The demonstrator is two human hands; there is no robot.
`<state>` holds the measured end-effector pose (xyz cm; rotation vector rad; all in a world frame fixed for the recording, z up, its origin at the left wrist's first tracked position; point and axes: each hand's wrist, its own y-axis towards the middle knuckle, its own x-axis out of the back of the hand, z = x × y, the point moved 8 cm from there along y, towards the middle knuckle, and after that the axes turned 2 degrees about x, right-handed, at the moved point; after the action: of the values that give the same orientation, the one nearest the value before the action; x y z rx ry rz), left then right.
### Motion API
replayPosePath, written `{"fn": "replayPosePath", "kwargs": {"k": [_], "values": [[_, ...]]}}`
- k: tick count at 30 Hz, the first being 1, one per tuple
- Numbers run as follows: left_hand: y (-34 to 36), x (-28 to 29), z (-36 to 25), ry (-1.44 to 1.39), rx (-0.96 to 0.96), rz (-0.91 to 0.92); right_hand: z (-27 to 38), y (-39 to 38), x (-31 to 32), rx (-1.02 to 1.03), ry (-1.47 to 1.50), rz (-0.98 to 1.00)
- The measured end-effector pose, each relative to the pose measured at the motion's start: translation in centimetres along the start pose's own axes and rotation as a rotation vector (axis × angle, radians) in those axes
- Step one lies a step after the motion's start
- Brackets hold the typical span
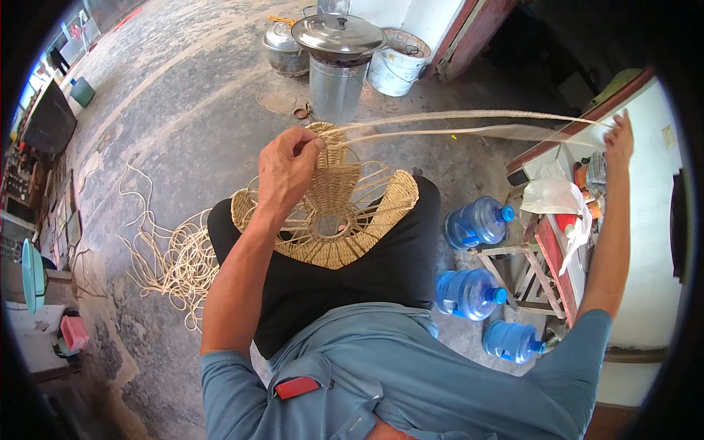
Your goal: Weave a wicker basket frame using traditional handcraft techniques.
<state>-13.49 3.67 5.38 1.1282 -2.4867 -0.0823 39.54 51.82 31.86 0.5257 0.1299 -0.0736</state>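
Observation:
On my lap lies a partly woven piece of straw-coloured cord (339, 192), built on a frame of thin spokes around a small ring. My left hand (287, 167) is closed, with thumb and forefinger pinching the upper end of the weave where a cord leaves it. Far out to the right, at arm's length, my right hand (620, 138) is closed on the long cord (469, 114). That cord runs in two strands between my hands, and the lower strand is blurred toward the right. What lies under my left palm is hidden.
A tangled heap of cord (180, 260) lies on the concrete floor to my left. Several blue water bottles, one a large water bottle (480, 222), stand right of my legs beside a wooden stool (524, 271). Ahead are a lidded pan (339, 35) on a metal cylinder and a white bucket (398, 64).

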Motion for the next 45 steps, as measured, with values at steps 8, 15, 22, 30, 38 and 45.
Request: {"fn": "replayPosePath", "kwargs": {"k": [8,15,22,30,38,45], "values": [[0.1,-0.3,-0.3,0.053,0.028,0.036,3.5,12.4,18.3,0.341,-0.384,-0.209],[0.9,-0.7,1.2,-0.113,0.207,0.161,-1.1,4.4,-2.9,0.465,-0.983,0.375],[1.0,-0.9,1.6,-0.363,0.269,0.282,-0.3,-38.3,-25.9,0.798,-0.598,0.823],[0.8,-0.7,1.1,-0.328,0.240,0.310,-6.2,-47.6,-33.8,0.211,-0.570,1.064],[0.9,-0.9,1.4,-0.302,0.226,0.292,-6.8,-43.4,-33.6,0.343,-0.567,1.117],[1.0,-1.2,1.6,-0.339,0.239,0.315,-8.0,-31.0,-30.3,0.531,-1.079,0.749]]}}
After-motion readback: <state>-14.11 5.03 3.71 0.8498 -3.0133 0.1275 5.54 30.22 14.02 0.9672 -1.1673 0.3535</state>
